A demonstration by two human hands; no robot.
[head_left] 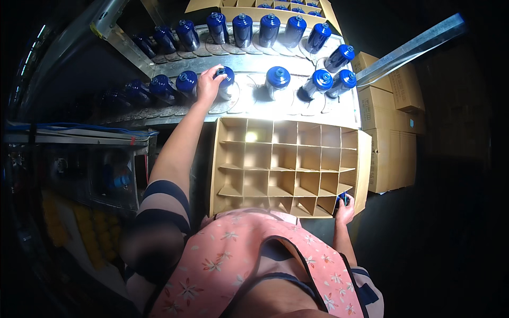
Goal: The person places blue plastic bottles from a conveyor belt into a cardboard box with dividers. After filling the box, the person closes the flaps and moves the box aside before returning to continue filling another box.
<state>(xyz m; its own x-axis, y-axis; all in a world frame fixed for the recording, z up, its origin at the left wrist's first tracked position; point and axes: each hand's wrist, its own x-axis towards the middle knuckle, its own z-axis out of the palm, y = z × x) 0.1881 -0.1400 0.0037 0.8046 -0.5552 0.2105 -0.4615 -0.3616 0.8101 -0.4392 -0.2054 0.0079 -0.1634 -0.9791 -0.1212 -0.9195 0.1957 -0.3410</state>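
Observation:
My left hand [208, 86] is stretched out to the conveyor, its fingers pinched round the neck of a blue glass bottle [227, 79] that stands upright there. In front of me is an open cardboard box [363, 164] split by cardboard dividers into a grid of cells. At its near right corner, my right hand [345, 209] is closed on the top of another blue bottle [341, 200], which sits in the corner cell; most of that bottle is hidden. The other cells I can see into hold no bottles.
More blue bottles [278, 79] stand on the curving conveyor [244, 98], in a near row and a far row [269, 31]. A metal bar [413, 47] juts out at the right, over stacked cartons [392, 153]. Beyond the conveyor sits another carton [233, 11] with bottles.

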